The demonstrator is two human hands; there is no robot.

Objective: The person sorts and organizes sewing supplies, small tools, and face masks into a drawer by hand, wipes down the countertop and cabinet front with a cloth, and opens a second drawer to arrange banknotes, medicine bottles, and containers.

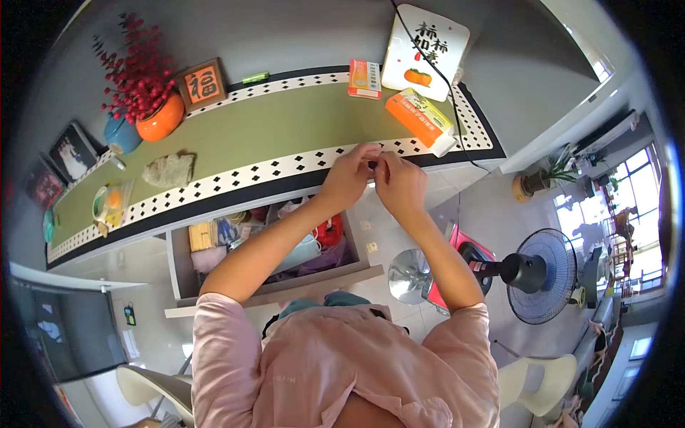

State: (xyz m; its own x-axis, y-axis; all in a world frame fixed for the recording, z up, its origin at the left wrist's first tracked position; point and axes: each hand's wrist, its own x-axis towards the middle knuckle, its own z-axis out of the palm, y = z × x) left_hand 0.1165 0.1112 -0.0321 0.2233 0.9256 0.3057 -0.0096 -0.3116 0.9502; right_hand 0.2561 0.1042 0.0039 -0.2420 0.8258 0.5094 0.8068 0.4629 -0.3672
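Head: dark object (372, 165), seemingly between left hand (349, 172) and right hand (399, 183)

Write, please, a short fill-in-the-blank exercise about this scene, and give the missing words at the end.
1. The round pot beside the blue jar is ____ in colour.
2. In the picture, the fan stands to the ____ of the left hand and the right hand.
3. The red item lies inside an open ____ below the green mat.

Missing words: orange; right; drawer.
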